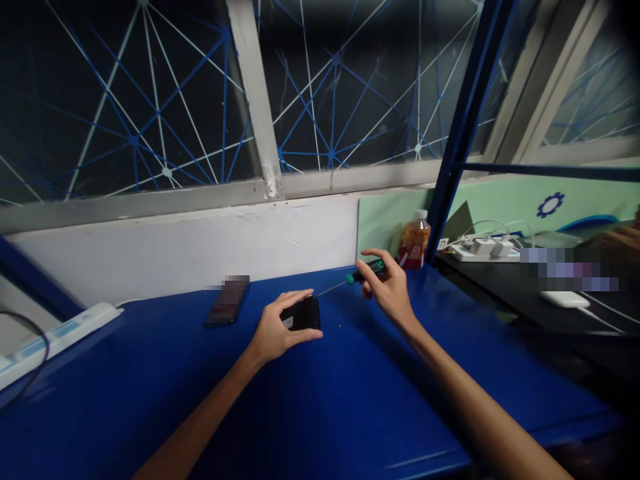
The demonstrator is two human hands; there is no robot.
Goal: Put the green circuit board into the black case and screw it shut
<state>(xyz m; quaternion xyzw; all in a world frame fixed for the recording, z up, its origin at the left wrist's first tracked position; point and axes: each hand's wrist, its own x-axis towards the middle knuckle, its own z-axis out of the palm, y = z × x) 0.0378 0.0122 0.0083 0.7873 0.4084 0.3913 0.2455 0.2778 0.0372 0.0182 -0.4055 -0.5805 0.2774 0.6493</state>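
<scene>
left hand (pixel 274 331) pins black device (pixel 301 313) on bench (pixel 350 400) | right hand (pixel 389 288) grip holds screwdriver (pixel 361 273), tip at device's far edge | device looks closed, opening barely begun

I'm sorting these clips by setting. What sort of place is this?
Probably a small electronics repair bench by a window. The right hand holds a fine screwdriver to a small black device under the left hand on a blue table; power strips lie nearby.

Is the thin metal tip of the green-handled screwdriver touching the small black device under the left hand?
Cannot tell. In the head view the screwdriver tip reaches the small black device, but it is too fine to settle.
</scene>
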